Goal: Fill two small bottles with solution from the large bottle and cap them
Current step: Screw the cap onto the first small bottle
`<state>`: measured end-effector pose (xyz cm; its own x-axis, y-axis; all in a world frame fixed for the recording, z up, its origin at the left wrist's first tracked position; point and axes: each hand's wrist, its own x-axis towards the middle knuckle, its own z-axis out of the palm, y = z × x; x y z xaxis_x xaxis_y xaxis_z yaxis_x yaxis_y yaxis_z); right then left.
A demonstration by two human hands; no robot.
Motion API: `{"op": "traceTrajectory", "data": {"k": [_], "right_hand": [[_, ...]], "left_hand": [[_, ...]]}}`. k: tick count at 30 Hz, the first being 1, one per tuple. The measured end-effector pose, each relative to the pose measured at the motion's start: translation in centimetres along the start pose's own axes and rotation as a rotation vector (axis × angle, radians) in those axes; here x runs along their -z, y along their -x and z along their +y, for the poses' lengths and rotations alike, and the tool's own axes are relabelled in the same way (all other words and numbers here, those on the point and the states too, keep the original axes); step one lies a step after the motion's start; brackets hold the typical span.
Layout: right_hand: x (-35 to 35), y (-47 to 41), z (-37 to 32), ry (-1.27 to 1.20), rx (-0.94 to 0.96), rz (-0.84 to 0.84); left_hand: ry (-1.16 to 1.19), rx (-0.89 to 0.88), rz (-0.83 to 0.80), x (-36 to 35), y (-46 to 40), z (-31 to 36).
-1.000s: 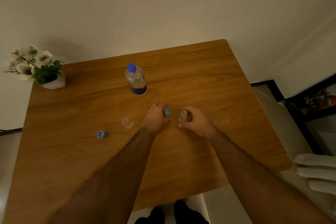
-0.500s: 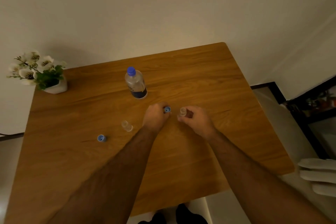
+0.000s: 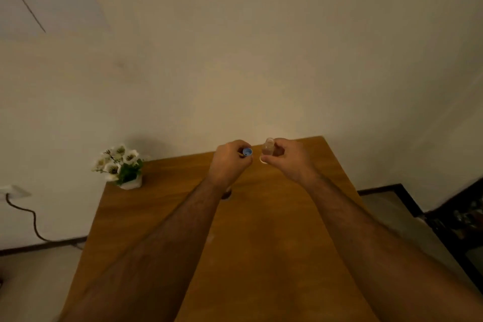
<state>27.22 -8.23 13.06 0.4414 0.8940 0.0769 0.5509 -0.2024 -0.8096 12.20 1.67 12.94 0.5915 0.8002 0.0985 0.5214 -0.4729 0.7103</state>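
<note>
My right hand (image 3: 286,158) grips a small clear bottle (image 3: 268,146), uncapped, its open mouth pointing up. A little left of it, my left hand (image 3: 230,161) pinches a small blue cap (image 3: 247,151) with its hollow side toward me. Cap and bottle are apart, both raised above the far part of the wooden table (image 3: 261,243). The large bottle, the second small bottle and the other blue cap are hidden behind my forearms or out of sight.
A white pot of artificial flowers (image 3: 122,167) stands at the table's far left corner. A wall rises right behind the table. A cable (image 3: 28,219) runs from a wall socket at the left. Dark furniture (image 3: 460,217) stands at the right.
Both hands have lifted off the table with the cap and the small bottle. The camera has tilted up, so the large bottle, second small bottle and loose cap are gone from sight.
</note>
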Motion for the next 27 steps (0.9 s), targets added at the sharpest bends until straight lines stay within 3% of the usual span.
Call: {"op": "traceTrajectory", "data": {"k": [14, 27], "right_hand": [[13.0, -5.2, -23.1, -0.163, 0.337, -0.02], [16.3, -5.3, -32.2, -0.251, 0.478, 0.014]], "left_hand": [[0.198, -0.244, 0.221, 22.1, -2.9, 15.2], [0.434, -0.348, 0.335, 31.1, -2.5, 20.6]]}}
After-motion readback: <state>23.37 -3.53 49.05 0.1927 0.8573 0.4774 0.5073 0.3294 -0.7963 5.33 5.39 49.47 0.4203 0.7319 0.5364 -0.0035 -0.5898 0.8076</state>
